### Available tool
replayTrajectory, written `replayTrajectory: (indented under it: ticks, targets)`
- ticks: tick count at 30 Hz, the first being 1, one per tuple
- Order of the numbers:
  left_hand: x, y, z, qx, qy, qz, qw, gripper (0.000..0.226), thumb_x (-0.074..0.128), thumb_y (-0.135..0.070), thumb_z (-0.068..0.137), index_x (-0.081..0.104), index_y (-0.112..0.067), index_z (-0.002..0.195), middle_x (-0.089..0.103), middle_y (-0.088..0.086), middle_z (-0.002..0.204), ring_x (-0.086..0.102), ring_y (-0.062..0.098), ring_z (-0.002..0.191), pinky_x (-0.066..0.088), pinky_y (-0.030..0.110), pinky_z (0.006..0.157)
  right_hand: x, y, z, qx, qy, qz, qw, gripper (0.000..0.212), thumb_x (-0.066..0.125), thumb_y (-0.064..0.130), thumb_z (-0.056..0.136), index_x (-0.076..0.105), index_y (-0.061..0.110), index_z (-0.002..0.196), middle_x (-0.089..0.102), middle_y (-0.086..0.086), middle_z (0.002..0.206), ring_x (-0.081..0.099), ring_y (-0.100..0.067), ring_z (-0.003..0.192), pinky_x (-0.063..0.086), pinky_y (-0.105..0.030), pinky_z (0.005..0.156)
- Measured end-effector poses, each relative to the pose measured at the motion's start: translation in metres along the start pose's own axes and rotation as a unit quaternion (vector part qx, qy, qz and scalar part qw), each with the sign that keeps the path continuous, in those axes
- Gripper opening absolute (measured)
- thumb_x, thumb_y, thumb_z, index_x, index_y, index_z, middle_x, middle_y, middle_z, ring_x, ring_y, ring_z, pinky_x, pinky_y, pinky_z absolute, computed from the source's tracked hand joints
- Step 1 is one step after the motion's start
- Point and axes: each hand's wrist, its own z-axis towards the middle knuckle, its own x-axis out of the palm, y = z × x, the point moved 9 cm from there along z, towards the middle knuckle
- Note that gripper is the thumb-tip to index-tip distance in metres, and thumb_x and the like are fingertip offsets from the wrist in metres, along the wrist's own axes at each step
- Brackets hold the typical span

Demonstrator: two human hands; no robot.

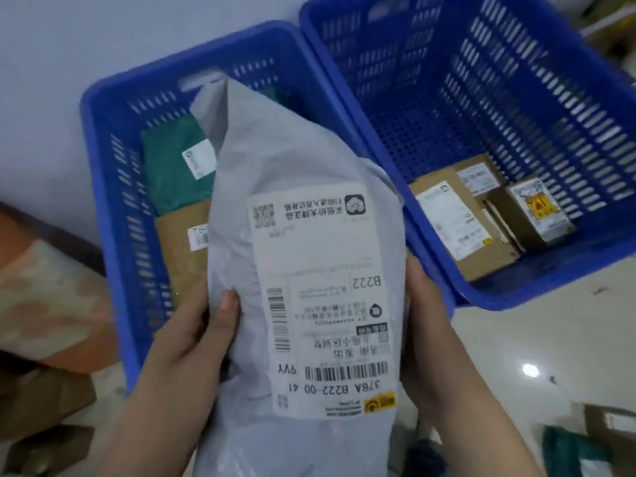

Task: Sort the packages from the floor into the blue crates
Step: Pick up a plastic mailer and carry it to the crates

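Both hands' fingers, left (192, 342) and right (430, 325), grip grey mailer (292, 173); glossy pale floor (550, 339) bears two blue crates (103, 139).

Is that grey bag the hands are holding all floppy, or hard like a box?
Probably floppy: the grey bag is wrinkled, and its top bends over. It looks smooth, so maybe slippery; both the left hand and right hand grip its sides.

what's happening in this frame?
A person is sorting parcels. Both hands, left hand and right hand, hold a grey poly mailer by its sides, label facing up, over the left blue crate. That crate already holds a green mailer and a brown package. The right blue crate holds cardboard boxes. More packages lie on the floor.
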Motion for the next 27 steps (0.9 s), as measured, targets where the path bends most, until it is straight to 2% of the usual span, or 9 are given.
replayTrajectory:
  ticks: [2,4,6,8,14,17,19,23,27]
  targets:
    - [-0.024,0.022,0.018,-0.008,-0.012,-0.036,0.999,0.018,0.052,-0.044,0.082,0.068,-0.052,0.088,0.071,-0.026,0.093,0.064,-0.002,0.098,0.047,0.032,0.088,0.027,-0.011,0.019,-0.008,0.024,-0.010,1.000,0.088,0.060,0.082,0.054,0.040,0.051,0.134,0.044,0.027,0.141,0.038,0.001,0.133,0.030,-0.043,0.112]
    - [-0.042,0.046,0.050,-0.056,-0.045,-0.063,0.995,0.024,0.049,-0.035,0.092,0.067,-0.048,0.101,0.069,-0.025,0.106,0.060,-0.005,0.105,0.045,0.031,0.095,0.052,-0.019,0.041,-0.008,0.030,-0.064,0.997,0.077,0.060,0.077,0.059,0.038,0.059,0.130,0.044,0.031,0.138,0.040,0.004,0.131,0.032,-0.043,0.111]
    - [-0.041,0.070,0.082,-0.124,-0.036,-0.078,0.988,0.039,0.040,-0.037,0.097,0.052,-0.028,0.132,0.055,-0.007,0.135,0.048,0.012,0.127,0.035,0.039,0.109,0.073,-0.031,0.063,0.016,0.064,-0.076,0.995,0.060,0.059,0.072,0.064,0.039,0.070,0.119,0.049,0.037,0.129,0.048,0.011,0.120,0.039,-0.038,0.106]
    - [-0.026,0.088,0.109,-0.164,-0.010,-0.132,0.978,0.051,0.034,-0.038,0.099,0.041,-0.011,0.141,0.045,0.009,0.144,0.042,0.026,0.133,0.029,0.042,0.113,0.072,-0.044,0.085,0.027,0.056,-0.090,0.994,0.051,0.058,0.071,0.065,0.039,0.075,0.112,0.053,0.039,0.123,0.052,0.013,0.114,0.044,-0.029,0.099]
    - [0.027,0.105,0.131,-0.124,0.024,-0.210,0.970,0.061,0.037,-0.053,0.093,0.039,-0.013,0.139,0.045,0.012,0.141,0.047,0.027,0.127,0.033,0.044,0.111,0.044,-0.062,0.127,0.036,0.032,-0.142,0.989,0.034,0.057,0.061,0.069,0.050,0.071,0.101,0.065,0.028,0.110,0.064,0.003,0.100,0.057,-0.023,0.074]
    - [0.041,0.100,0.147,-0.087,-0.003,-0.153,0.984,0.068,0.030,-0.052,0.096,0.014,-0.013,0.149,0.022,0.008,0.154,0.025,0.022,0.140,0.013,0.029,0.111,0.029,-0.065,0.147,0.046,0.009,-0.143,0.989,0.050,0.060,0.057,0.068,0.045,0.061,0.115,0.066,0.021,0.113,0.066,-0.001,0.098,0.058,-0.032,0.079]
    - [0.042,0.098,0.156,-0.060,-0.028,-0.116,0.991,0.067,0.024,-0.048,0.098,0.000,-0.013,0.151,0.006,0.003,0.159,0.010,0.016,0.144,0.007,0.024,0.110,0.026,-0.063,0.155,0.039,0.003,-0.152,0.988,0.058,0.062,0.051,0.073,0.041,0.049,0.127,0.063,0.017,0.118,0.065,-0.001,0.101,0.057,-0.026,0.080]
    - [0.026,0.106,0.178,-0.008,-0.070,-0.009,0.998,0.048,0.020,-0.025,0.104,0.018,-0.009,0.149,0.014,0.006,0.158,0.010,0.009,0.141,0.002,-0.005,0.095,0.043,-0.059,0.166,0.028,0.015,-0.188,0.982,0.058,0.067,0.043,0.080,0.040,0.047,0.131,0.058,0.030,0.119,0.060,0.005,0.105,0.051,-0.012,0.078]
    - [0.011,0.128,0.171,-0.044,-0.094,-0.038,0.994,0.043,0.025,-0.025,0.103,0.042,-0.008,0.139,0.046,0.007,0.141,0.044,0.016,0.126,0.031,0.011,0.093,0.059,-0.071,0.170,0.028,0.025,-0.215,0.976,0.077,0.070,0.041,0.079,0.028,0.040,0.142,0.043,0.025,0.134,0.043,0.002,0.125,0.039,-0.019,0.100]
